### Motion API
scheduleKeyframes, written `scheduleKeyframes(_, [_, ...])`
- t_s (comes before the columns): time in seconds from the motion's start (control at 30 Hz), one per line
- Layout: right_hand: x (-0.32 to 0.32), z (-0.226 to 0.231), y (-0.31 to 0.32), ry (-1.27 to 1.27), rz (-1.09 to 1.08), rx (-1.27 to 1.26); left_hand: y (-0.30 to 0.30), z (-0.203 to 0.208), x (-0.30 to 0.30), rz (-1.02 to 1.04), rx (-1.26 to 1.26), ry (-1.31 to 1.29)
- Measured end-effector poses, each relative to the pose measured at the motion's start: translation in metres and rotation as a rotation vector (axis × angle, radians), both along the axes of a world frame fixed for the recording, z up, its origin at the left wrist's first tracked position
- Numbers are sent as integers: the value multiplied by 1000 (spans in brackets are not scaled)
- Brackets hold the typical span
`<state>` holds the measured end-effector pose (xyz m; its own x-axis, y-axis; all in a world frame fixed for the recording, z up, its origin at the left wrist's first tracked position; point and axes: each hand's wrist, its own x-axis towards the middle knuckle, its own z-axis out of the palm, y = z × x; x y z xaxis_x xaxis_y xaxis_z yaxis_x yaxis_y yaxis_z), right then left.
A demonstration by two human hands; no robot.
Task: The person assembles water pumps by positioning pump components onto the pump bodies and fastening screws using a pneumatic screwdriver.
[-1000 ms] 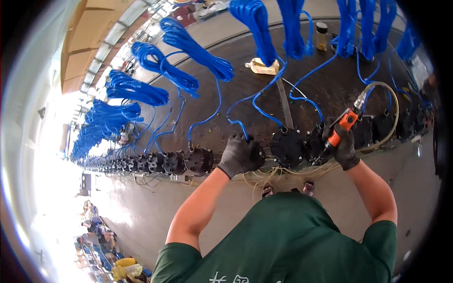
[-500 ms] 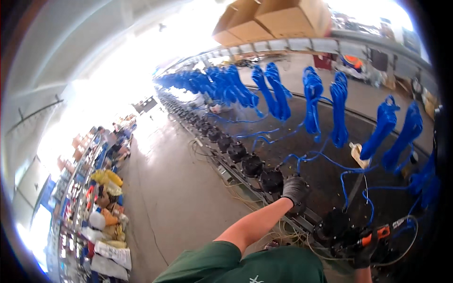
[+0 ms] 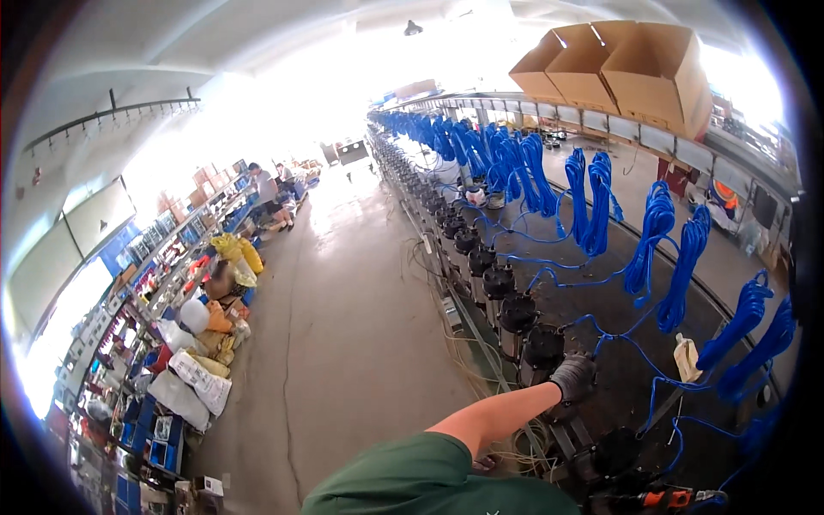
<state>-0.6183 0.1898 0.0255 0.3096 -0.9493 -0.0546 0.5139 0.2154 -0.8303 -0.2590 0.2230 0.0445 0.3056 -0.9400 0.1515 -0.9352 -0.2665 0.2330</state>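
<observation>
Far left, crinkled white sacks slump beside cluttered shelving; farther back a person stands in the bright room. A smooth grey floor runs alongside. Next comes a receding row of upright black drums, round-topped and knobbly, long axes vertical, along the near edge of the dark, scuffed tabletop. The left hand, in a ribbed grey glove, rests over one drum; I cannot tell whether its fingers are closed. Glossy blue cable bundles hang in long loops, with open cardboard boxes behind. At lower right, an orange tool points its metal end rightward, long axis nearly level; the right hand cannot be made out there, nor its grip. A cream bottle sits farther right.
</observation>
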Motion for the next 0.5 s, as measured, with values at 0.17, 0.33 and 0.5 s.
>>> scheduleKeyframes(0.17, [-1,-2,3,-5,8,10,17,-13,-20,130,-410,-36])
scheduleKeyframes(0.33, [-6,-8,4,-19,0,17,21,-28,-119,-177,-357,130])
scheduleKeyframes(0.5, [-18,-19,2,-62,-12,0,19,-4,-191,-229,26,190])
